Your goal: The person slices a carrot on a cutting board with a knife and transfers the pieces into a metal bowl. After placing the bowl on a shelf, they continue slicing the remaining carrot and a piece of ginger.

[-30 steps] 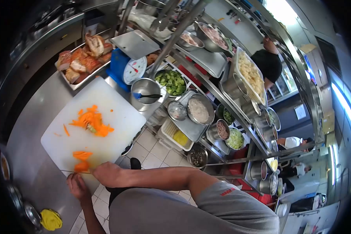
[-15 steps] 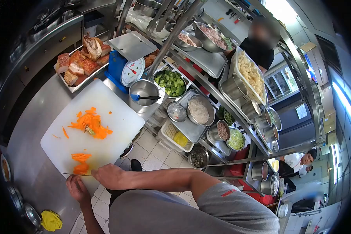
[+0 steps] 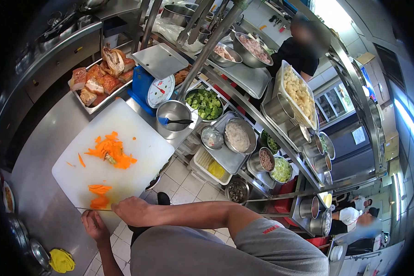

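Observation:
A thin knife blade (image 3: 93, 209) lies across the near edge of the white cutting board (image 3: 73, 165). My right hand (image 3: 132, 210) is closed round its handle, most of which the hand covers. My left hand (image 3: 94, 225) is beside the blade on the near side, fingers bent together; what they hold, if anything, is hidden. Just beyond the blade are orange carrot slices (image 3: 100, 202), some overlapping. A larger pile of carrot slices (image 3: 116, 152) sits mid-board, around a pale green-brown carrot end (image 3: 110, 159).
Beyond the board stand a tray of roasted meat (image 3: 95, 85), a blue dial scale (image 3: 143, 85) and a steel pot (image 3: 174, 112) with a blue brush. Shelves at right hold broccoli (image 3: 204, 103) and other bowls. A yellow cloth (image 3: 61, 261) is at lower left. A co-worker (image 3: 299, 50) stands behind the shelves.
The whole view has shifted slightly right and down. Both hands stay at the board's near edge with the knife. The co-worker behind the shelves has changed posture.

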The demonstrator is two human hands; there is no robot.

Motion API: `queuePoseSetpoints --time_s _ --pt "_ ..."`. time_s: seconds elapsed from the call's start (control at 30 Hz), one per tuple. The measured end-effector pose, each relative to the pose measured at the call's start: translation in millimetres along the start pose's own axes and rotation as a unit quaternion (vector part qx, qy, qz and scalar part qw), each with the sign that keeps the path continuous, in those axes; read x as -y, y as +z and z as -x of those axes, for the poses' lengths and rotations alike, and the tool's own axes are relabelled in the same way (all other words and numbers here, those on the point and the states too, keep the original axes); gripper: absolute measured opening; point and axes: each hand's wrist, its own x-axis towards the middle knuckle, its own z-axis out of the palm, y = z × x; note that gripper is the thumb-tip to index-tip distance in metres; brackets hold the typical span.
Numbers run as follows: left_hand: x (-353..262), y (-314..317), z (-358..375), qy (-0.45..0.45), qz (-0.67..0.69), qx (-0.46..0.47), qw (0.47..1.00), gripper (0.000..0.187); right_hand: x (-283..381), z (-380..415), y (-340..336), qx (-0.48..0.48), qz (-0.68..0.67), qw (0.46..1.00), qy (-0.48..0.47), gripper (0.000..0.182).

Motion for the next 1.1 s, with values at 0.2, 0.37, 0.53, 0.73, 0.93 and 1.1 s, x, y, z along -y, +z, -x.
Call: queuePoseSetpoints --time_s 0.2,0.37,0.53,0.73,0.93,1.1 --pt "-5.4 -1.3 -2.8 -0.002 0.006 0.001 1.0 0.007 -0.7 -0.9 -1.4 0.02 0.009 1.0 0.004 0.02" --pt "-1.1 -0.8 0.0 0.011 -0.014 0.002 1.0 0.006 -2.1 0.2 -1.6 0.024 0.008 1.0 0.0 0.021" --pt "-5.7 -2.3 -3.3 0.016 0.001 0.005 1.0 0.006 -4.9 0.2 -1.0 0.02 -0.016 1.0 0.001 0.021" --pt "-0.7 -2.0 -0.7 0.02 -0.011 0.014 1.0 0.011 -5.0 2.3 -7.4 0.029 -0.024 0.999 0.004 0.021" --pt "-0.5 -2.2 -0.6 0.024 -0.022 0.012 0.999 0.012 -8.2 2.6 -7.1 0.018 -0.037 0.999 -0.005 0.021" --pt "1.3 -0.8 1.3 0.013 -0.023 0.01 1.0 0.014 -9.9 2.1 -6.4 0.027 -0.047 0.999 0.004 0.021"
